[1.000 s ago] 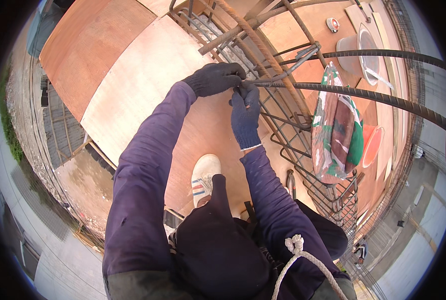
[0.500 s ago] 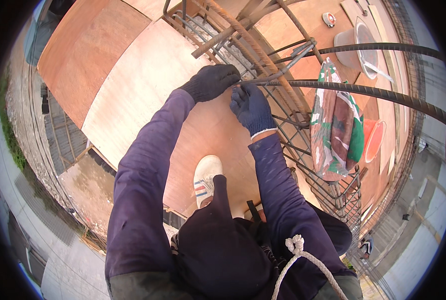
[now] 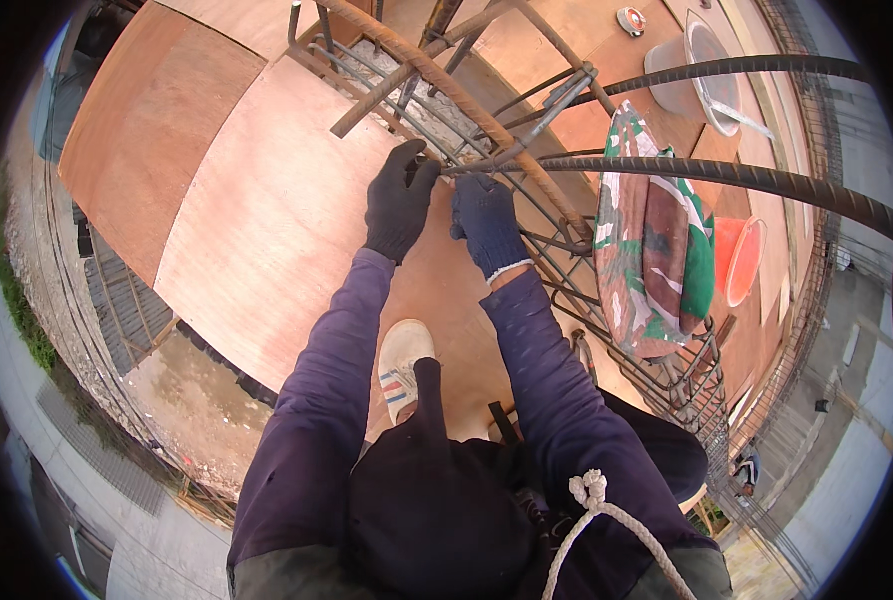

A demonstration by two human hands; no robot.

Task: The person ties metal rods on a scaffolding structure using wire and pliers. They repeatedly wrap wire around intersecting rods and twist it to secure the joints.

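My left hand (image 3: pixel 398 205), in a black knit glove, is beside the tip of a thin steel bar (image 3: pixel 481 167). Its thumb and forefinger curve apart, and nothing shows between them. Close by on the right, my right hand (image 3: pixel 490 228) wears a dark blue glove with a white cuff. Its fingers are curled in just below that bar; whatever they hold is hidden. Both hands are at the side of a cage of rusty reinforcing bars (image 3: pixel 456 85), where a thick rusty bar (image 3: pixel 541 185) runs diagonally past the right hand.
Plywood sheets (image 3: pixel 256 210) lie left of the cage. Two long ribbed bars (image 3: pixel 766 180) reach out to the right. A camouflage cloth bag (image 3: pixel 651 240) rests on the cage, near an orange bucket (image 3: pixel 741 262), a clear bucket (image 3: pixel 671 80) and a tape roll (image 3: pixel 631 21). Lower ground shows at both sides.
My left hand has drawn away from the right hand and turned fingers-up, its thumb and forefinger parting. The right hand stays curled by the bar. The whole view has shifted slightly.
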